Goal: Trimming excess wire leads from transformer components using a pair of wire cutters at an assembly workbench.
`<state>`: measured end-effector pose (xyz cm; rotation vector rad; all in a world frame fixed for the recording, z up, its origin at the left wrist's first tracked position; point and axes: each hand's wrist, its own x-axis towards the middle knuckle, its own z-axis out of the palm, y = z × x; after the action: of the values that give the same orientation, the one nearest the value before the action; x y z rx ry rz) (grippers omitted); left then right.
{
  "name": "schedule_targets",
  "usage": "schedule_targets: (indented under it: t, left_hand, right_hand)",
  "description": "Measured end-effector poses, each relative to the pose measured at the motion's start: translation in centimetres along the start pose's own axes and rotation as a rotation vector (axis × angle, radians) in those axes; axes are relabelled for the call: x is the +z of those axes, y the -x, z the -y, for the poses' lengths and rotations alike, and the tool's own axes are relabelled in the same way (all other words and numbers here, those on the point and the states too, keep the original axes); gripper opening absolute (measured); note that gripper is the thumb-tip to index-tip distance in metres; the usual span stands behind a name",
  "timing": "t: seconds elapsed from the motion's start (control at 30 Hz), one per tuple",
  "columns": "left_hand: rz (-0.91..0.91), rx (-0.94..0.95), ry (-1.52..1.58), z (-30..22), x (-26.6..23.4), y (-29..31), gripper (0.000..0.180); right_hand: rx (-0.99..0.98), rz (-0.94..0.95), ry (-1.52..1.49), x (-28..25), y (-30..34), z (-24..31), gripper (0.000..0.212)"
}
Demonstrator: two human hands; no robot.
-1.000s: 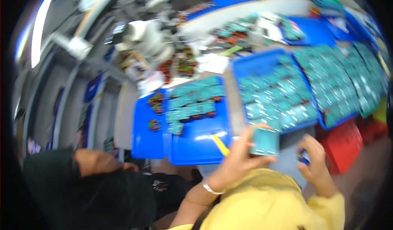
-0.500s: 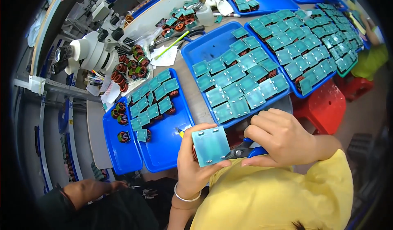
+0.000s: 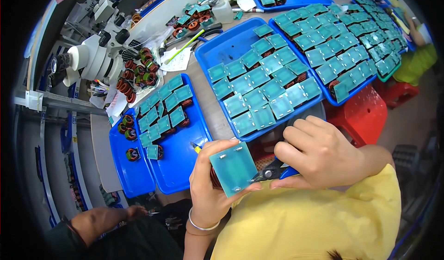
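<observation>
Upright in my left hand [image 3: 206, 184] is a square green circuit board [image 3: 234, 166], its flat face with small solder points toward me. Part of a reddish copper coil shows behind the board's left edge. My right hand [image 3: 315, 151] is closed around blue-handled side cutters [image 3: 270, 172]. Their dark jaws meet the board's lower right corner, by a solder point; whether the jaws are closed on a lead is too small to tell. A yellow-and-dark tool tip [image 3: 196, 147] pokes out beside my left fingers.
Rows of similar boards fill a large blue tray [image 3: 206, 52] ahead and another tray to its right. At the left, a smaller blue tray [image 3: 172, 180] holds boards beside a narrow tray [image 3: 138, 181] with bare coils. A microscope [image 3: 90, 59], red stool [image 3: 358, 114] and another person's arm [image 3: 99, 223] surround the workplace.
The board has tilted, its lower edge now slanting, and it sits slightly further left and lower. The cutters stay at its lower right corner. The whole view has shifted a little.
</observation>
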<state>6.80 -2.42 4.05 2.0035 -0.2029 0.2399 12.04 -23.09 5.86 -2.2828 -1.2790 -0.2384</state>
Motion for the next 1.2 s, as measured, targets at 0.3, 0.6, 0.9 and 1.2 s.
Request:
schedule_targets:
  t: [0.3, 0.6, 0.9, 1.2]
  left_hand:
    - [0.087, -0.092, -0.042, -0.8, 0.5, -0.2, 0.079]
    - [0.203, -0.066, 0.058, -0.3, 1.5, 0.3, 0.086]
    - [0.252, 0.068, -0.018, -1.0, 2.0, 0.0, 0.085]
    - [0.323, 0.142, -0.111, -2.3, 3.3, -0.7, 0.079]
  right_hand:
    - [-0.001, -0.042, 0.012, 1.8, 1.4, -0.9, 0.045]
    - [0.017, -0.137, -0.089, 1.1, 2.2, -0.1, 0.046]
    - [0.048, -0.096, -0.039, -0.1, 3.4, 0.4, 0.046]
    - [0.082, -0.103, -0.007, 0.3, 5.3, 0.1, 0.043]
